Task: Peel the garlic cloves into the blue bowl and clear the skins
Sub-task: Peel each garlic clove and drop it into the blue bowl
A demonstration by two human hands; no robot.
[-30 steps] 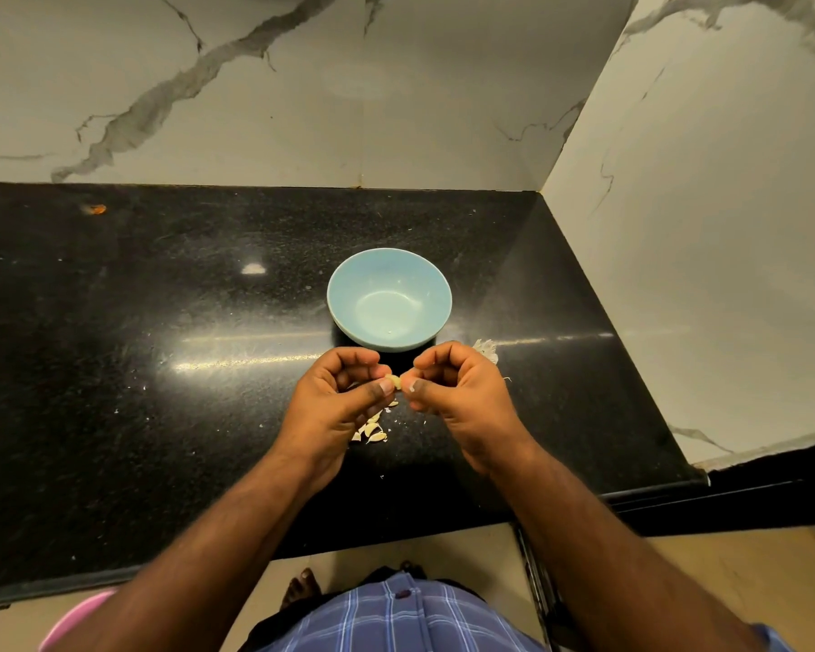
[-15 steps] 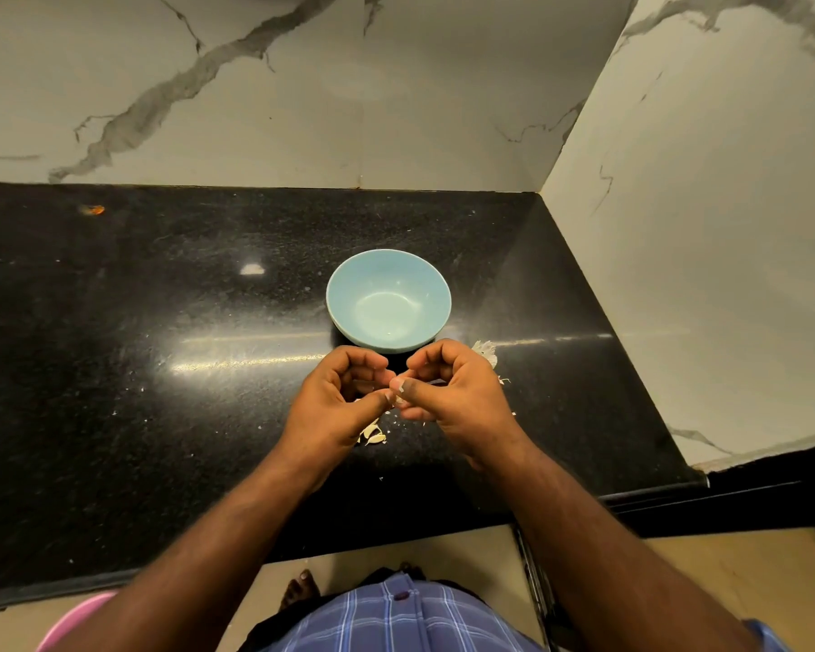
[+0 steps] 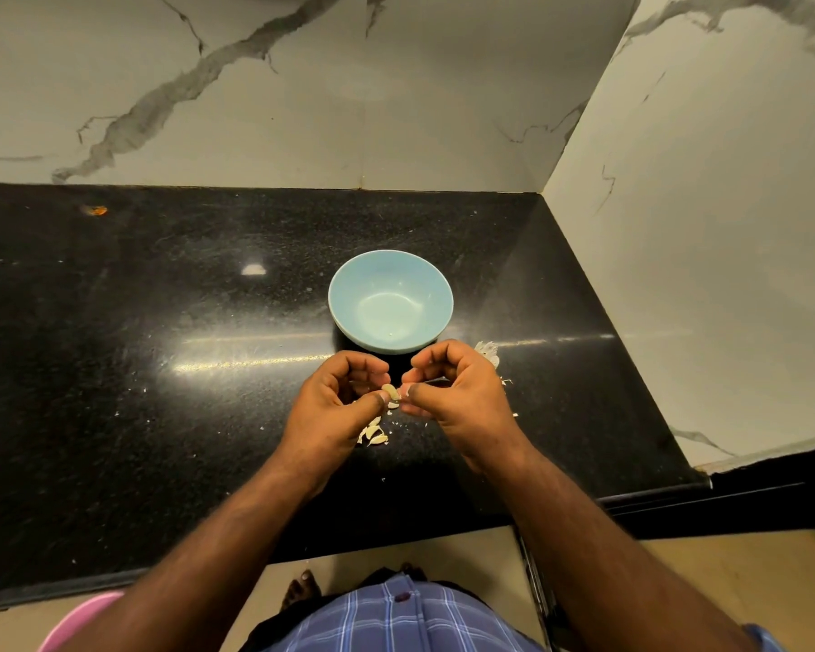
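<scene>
Skins (image 3: 373, 435) litter counter (image 3: 161, 369) below both hands' (image 3: 335, 407) (image 3: 462, 397) grip pinching clove (image 3: 390, 392).

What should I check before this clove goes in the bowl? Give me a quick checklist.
1. Clove held: ok, left hand and right hand both pinch it.
2. Clove fully peeled: cannot tell, fingers cover most of it.
3. Bowl in reach: ok, just beyond the hands.
4. Bowl upright and open: ok.
5. Skins cleared: not ok, bits lie on the counter.
</scene>
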